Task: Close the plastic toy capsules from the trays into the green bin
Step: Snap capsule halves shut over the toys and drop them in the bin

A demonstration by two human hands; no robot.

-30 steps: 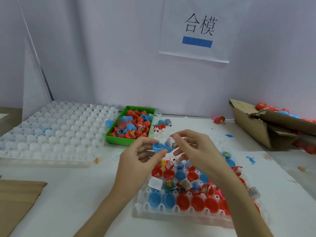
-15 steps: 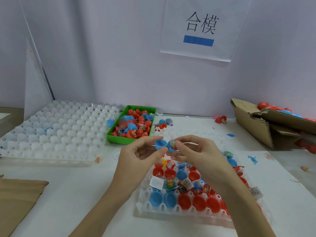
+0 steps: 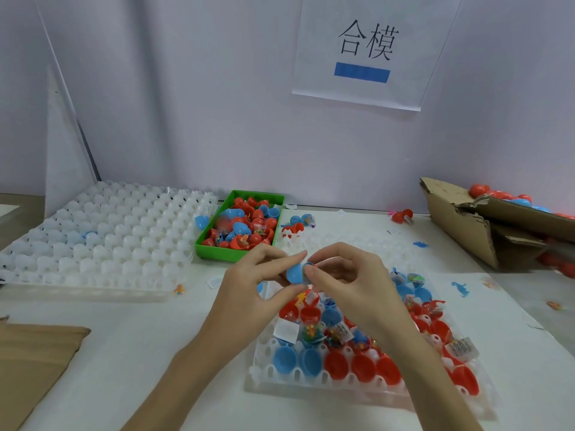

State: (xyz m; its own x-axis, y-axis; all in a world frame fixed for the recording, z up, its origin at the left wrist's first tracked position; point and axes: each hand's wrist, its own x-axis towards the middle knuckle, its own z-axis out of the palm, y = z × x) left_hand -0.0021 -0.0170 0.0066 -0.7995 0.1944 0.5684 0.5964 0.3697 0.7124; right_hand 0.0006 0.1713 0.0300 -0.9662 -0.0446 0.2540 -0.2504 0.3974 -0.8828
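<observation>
A blue capsule (image 3: 295,273) is held above the near white tray (image 3: 326,381), between both hands. My left hand (image 3: 249,290) pinches its blue half from the left. My right hand (image 3: 348,278) pinches the other half from the right, and its fingers hide most of that half. The two halves are pressed together. The near tray holds several open red and blue capsule halves with small toys and paper slips. The green bin (image 3: 217,251) stands behind the hands, left of centre, piled with red and blue capsules.
A large white cell tray (image 3: 102,241) lies at the left. A torn cardboard box (image 3: 466,225) with red and blue capsules sits at the right. Brown cardboard (image 3: 28,362) lies at the near left. Loose capsules (image 3: 303,222) and small toys (image 3: 460,289) dot the table.
The two blue halves, side by side a second ago, have been brought together between my fingers. Both hands have stayed above the near tray.
</observation>
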